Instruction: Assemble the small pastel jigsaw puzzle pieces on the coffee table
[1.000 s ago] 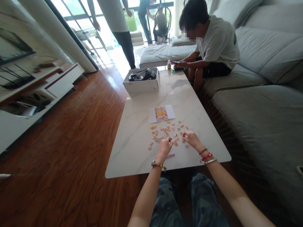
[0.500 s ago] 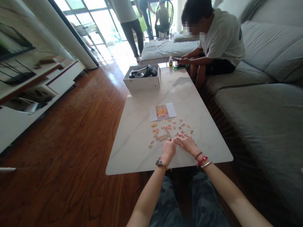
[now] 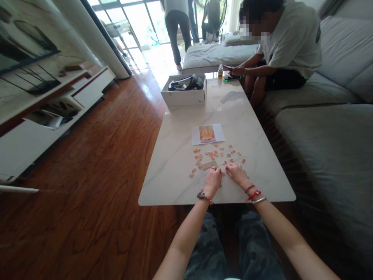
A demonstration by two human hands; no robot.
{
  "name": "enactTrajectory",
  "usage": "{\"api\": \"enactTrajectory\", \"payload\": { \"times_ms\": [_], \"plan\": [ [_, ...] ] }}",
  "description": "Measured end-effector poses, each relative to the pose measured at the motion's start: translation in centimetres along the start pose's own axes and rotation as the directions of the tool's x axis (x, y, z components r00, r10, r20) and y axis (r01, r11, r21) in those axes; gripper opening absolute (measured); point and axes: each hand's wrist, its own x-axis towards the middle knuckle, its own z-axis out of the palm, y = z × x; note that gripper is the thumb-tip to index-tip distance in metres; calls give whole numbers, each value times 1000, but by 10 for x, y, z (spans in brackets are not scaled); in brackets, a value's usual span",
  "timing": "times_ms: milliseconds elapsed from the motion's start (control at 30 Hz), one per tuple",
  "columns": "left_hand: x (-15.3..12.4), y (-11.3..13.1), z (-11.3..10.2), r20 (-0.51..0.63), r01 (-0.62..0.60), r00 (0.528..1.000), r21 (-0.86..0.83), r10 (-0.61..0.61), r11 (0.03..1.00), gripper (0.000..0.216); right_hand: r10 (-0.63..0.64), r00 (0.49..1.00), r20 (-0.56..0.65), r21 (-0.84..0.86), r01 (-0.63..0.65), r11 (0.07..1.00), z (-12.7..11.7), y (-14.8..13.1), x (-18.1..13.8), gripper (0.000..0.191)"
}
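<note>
Low over the near part of the table, my left hand has its fingers curled together beside a joined strip of jigsaw pieces. What lies under those fingertips is hidden. A little to the right, my right hand pinches a small reddish jigsaw piece between thumb and fingers. Loose orange and pink jigsaw pieces are scattered beyond both hands, and a few lie to the left. Behind them rests a printed sheet with a yellow figure on a pink ground.
The white marble-look table holds an open white box with a dark device inside. A small bottle stands at the far end. Another person sits on the grey sofa, holding a phone. More people are near the windows.
My hands have moved slightly apart, and the right fingers have drawn from spread into a pinch. The whole view has shifted, so the table appears further right.
</note>
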Motion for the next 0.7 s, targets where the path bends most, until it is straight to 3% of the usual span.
{"api": "enactTrajectory", "payload": {
  "times_ms": [167, 333, 467, 567, 700],
  "plan": [
    [5, -1, 3, -2, -67, 998, -74, 67, 995, 18, 100, 994, -43, -31, -101, 994, -7, 20, 4, 21],
    [4, -2, 2, -20, -100, 995, -99, 99, 990, 22, 135, 980, -143, 75, -125, 989, -8, 34, 3, 23],
    [3, -3, 3, -22, -98, 995, -101, 96, 990, 20, 83, 979, -185, 116, -62, 991, -10, 31, 11, 24],
    [2, -4, 3, -32, -91, 996, -100, 89, 991, 20, -6, 990, -139, 82, 18, 996, -14, 20, 25, 25],
    [1, -4, 2, -54, -82, 996, -101, 77, 992, 24, -57, 996, -69, 58, 61, 996, -15, 12, 36, 11]
  ]
}}
